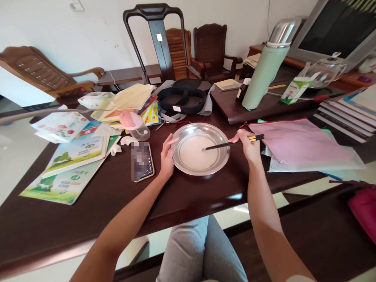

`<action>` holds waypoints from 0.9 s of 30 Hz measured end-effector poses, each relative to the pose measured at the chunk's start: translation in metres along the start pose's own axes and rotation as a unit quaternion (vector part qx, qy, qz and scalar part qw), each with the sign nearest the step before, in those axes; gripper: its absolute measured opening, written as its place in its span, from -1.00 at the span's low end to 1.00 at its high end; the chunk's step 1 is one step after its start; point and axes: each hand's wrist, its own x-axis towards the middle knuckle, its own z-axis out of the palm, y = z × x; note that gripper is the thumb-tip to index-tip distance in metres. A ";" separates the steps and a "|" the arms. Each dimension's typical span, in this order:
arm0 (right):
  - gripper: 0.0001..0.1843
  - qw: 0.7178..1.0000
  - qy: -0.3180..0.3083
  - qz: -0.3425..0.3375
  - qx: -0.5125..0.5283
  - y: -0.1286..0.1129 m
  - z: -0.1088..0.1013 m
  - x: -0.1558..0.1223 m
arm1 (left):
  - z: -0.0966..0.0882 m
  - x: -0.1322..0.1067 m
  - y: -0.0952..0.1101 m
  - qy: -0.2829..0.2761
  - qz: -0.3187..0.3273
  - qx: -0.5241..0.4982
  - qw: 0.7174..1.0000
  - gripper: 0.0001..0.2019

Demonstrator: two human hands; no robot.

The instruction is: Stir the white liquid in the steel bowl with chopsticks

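Observation:
A shallow steel bowl (205, 131) with pale liquid in it sits on the dark wooden table (188, 196), right in front of me. My left hand (167, 156) rests against the bowl's left rim, thumb on the edge and fingers curled round its side. My right hand (249, 145) is closed on a pair of black chopsticks (226, 144) at the bowl's right side. Their tips dip into the liquid near the middle of the bowl.
A phone (142, 161) lies left of the bowl, beside booklets (75, 154) and a pink cup (135, 124). A pink folder (299, 143) lies to the right. Behind stand a black pouch (183, 98), a green flask (266, 74), stacked books (349, 111) and wooden chairs (210, 47).

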 end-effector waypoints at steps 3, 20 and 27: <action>-0.25 0.996 -0.086 0.010 0.026 -0.004 0.003 -0.002 | -0.001 0.000 0.000 -0.003 0.000 0.001 1.000 -0.43; -0.31 0.990 -0.144 -0.006 -0.001 -0.007 0.011 -0.003 | 0.000 0.000 0.002 -0.006 -0.001 0.001 1.000 -0.45; -0.22 1.000 -0.008 0.023 0.016 -0.002 -0.002 0.000 | 0.001 0.000 0.003 0.001 -0.004 0.005 1.000 -0.42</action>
